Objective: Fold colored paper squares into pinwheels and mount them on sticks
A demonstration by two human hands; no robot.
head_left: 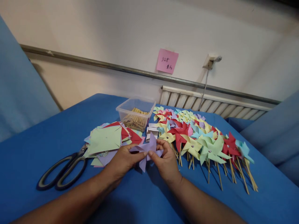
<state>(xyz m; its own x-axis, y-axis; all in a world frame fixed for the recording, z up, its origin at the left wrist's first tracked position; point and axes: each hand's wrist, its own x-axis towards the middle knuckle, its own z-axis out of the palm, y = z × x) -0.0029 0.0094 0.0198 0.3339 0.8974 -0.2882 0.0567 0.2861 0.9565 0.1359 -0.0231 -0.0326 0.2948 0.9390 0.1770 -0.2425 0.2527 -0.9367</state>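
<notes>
Between my two hands is a purple paper pinwheel [152, 143], its blades folded in toward the centre. My left hand [127, 158] grips it from the left, thumb pressed at the middle. From the right, my right hand [167, 160] pinches it too, with its thumb close beside the other; no stick shows on it. Just left of my hands lies a pile of cut paper sheets [106, 138], with a pale green one on top. A small white box [152, 132] stands right behind the pinwheel.
Large scissors [67, 169] lie left of the paper. A clear plastic tub [135, 113] of wooden sticks stands behind it. Many finished pinwheels [210, 149] on sticks cover the right side of the blue-covered table [77, 124]. A radiator [215, 104] runs along the wall.
</notes>
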